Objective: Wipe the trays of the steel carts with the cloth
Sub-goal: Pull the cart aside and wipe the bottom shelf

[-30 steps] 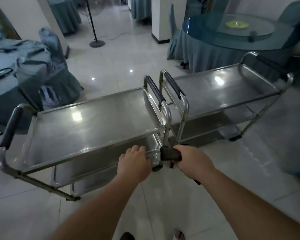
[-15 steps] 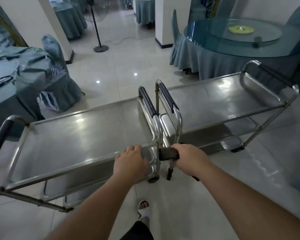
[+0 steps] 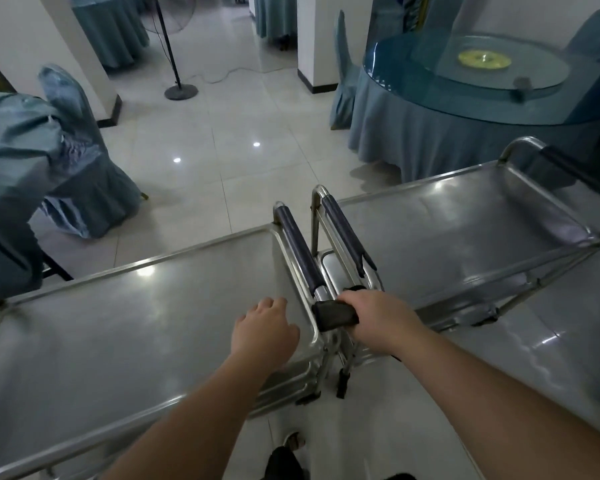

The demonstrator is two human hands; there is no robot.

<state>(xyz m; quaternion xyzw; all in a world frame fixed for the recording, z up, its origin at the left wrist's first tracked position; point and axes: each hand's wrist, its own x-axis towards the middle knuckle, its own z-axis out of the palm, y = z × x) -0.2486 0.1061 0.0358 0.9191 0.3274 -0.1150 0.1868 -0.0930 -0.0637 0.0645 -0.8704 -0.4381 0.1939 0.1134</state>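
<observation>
Two hands at the cart trays: right hand (image 3: 378,318) clutching dark cloth (image 3: 335,315), left hand (image 3: 264,332) loosely curled, empty

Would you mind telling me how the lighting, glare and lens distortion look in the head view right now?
In the head view the room is dim and bluish; ceiling lights glare as bright spots on the floor tiles and on the left cart's top tray. The wide lens bows straight edges, such as the right cart's top tray rim. The right hand and the dark cloth it grips look reasonably sharp.
</observation>
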